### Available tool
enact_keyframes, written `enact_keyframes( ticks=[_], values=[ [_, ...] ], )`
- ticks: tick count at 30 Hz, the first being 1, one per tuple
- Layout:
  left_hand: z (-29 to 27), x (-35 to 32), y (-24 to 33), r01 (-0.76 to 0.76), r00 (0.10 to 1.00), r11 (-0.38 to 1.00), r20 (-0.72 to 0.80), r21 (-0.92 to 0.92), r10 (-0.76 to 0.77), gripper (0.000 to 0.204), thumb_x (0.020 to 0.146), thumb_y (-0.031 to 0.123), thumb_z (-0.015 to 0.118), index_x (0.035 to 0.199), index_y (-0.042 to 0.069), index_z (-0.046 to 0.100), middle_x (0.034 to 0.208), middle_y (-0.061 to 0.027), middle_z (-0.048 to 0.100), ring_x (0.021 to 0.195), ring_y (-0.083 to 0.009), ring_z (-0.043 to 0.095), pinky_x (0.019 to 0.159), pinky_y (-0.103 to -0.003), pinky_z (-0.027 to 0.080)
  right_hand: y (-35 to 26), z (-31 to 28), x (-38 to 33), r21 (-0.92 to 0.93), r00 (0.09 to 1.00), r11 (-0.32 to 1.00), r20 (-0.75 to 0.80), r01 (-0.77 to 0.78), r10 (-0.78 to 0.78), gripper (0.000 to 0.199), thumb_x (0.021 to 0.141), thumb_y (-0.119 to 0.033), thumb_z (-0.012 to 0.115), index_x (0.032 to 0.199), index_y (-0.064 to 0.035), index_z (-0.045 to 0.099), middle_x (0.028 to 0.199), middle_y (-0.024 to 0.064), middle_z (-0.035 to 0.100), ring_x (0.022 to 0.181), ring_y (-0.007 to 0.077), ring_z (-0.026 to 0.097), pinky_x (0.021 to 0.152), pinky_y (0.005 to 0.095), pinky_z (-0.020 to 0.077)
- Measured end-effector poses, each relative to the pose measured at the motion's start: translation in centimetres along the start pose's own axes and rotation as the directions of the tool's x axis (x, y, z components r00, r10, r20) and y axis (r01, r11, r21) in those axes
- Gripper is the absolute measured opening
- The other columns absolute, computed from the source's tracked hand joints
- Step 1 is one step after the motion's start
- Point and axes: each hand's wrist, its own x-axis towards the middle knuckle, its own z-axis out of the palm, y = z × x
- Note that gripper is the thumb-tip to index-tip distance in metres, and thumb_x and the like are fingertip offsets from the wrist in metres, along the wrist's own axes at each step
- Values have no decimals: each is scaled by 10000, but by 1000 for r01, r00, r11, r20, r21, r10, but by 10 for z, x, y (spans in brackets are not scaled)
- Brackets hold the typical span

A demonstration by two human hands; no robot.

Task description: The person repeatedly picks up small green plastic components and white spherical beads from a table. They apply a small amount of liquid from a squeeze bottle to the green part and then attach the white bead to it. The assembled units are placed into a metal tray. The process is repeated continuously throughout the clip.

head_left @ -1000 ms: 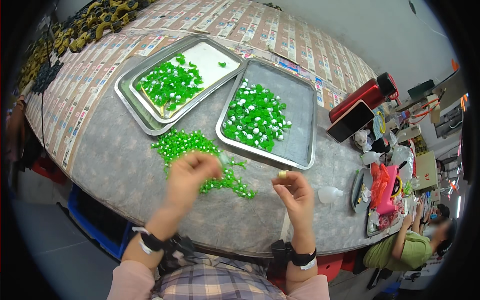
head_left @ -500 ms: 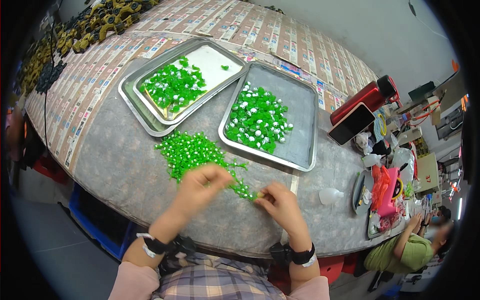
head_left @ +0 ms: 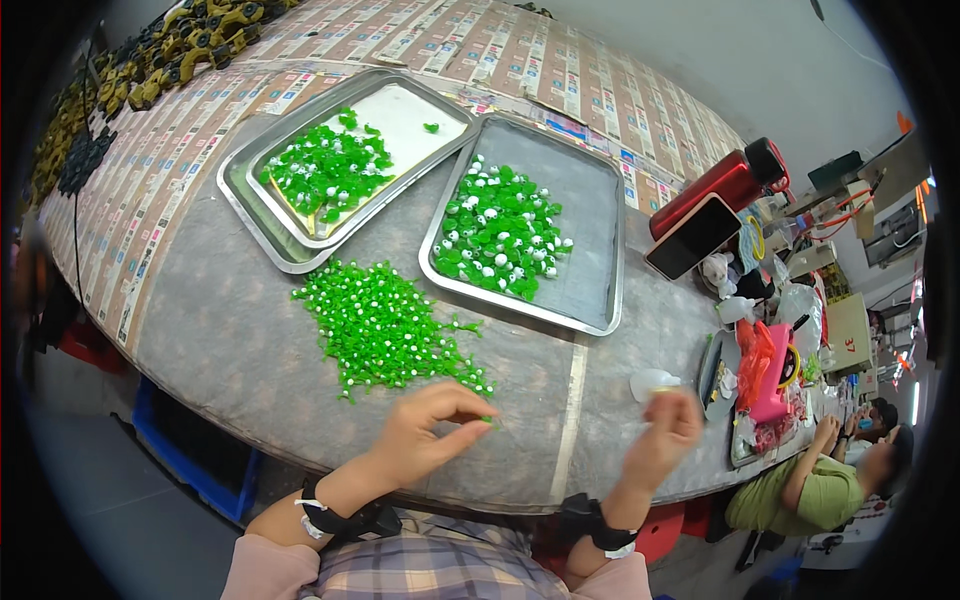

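My left hand [head_left: 432,428] pinches a small green plastic piece between thumb and forefinger, just in front of a loose pile of small green pieces with white tips [head_left: 375,325] on the grey table cover. My right hand [head_left: 662,440] is raised farther right, its fingers curled and blurred. Something yellowish shows at its fingertips, too smeared to name. Right behind those fingers lies a small whitish translucent cup [head_left: 648,384], partly covered by them. Beyond the pile, a metal tray [head_left: 598,210] holds green pieces with white balls [head_left: 505,235].
At the back left, two nested metal trays [head_left: 285,262] hold more green pieces. A red bottle [head_left: 705,195] and a phone [head_left: 694,237] stand right of the trays. A pink container [head_left: 768,375] and a red plastic bag lie farther right. A person in green [head_left: 800,490] sits at the right.
My right hand has moved away from the pile, rightward to the translucent cup. My left hand has come nearer and slightly right, off the pile, with a green piece in its pinch.
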Motion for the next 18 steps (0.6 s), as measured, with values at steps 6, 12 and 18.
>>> enact_keyframes(
  ticks=[6, 12, 18],
  values=[
    [7, 2, -5, 332, 940, 855, 63, -399, -335, 151, 756, 21, 553, 906, -2, 549, 812, -71, 565, 731, -128, 565, 664, -232, 468, 37, -23, 32, -445, 967, 894, -201, 52, -157, 359, 717, -89, 613, 1023, 16, 458, 918, 71, 521, 821, 116, 490, 696, 203, 373],
    [2, 4, -17, 364, 914, 691, 97, -625, -394, 108, 753, 30, 557, 858, 6, 549, 773, -81, 577, 703, -144, 576, 646, -270, 486, 46, -18, 26, -93, 989, 986, 32, -139, 142, 422, 699, -106, 639, 1049, 31, 447, 946, 95, 529, 825, 125, 505, 690, 224, 404],
    [-4, 2, -26, 346, 916, 621, 109, -703, -387, 103, 758, 44, 560, 854, 8, 553, 774, -79, 590, 703, -143, 583, 653, -265, 489, -23, 17, 14, -82, 971, 979, 167, 189, -174, 589, 666, -443, 637, 961, 30, 448, 794, 61, 511, 669, 121, 524, 562, 214, 430]
  ],
)
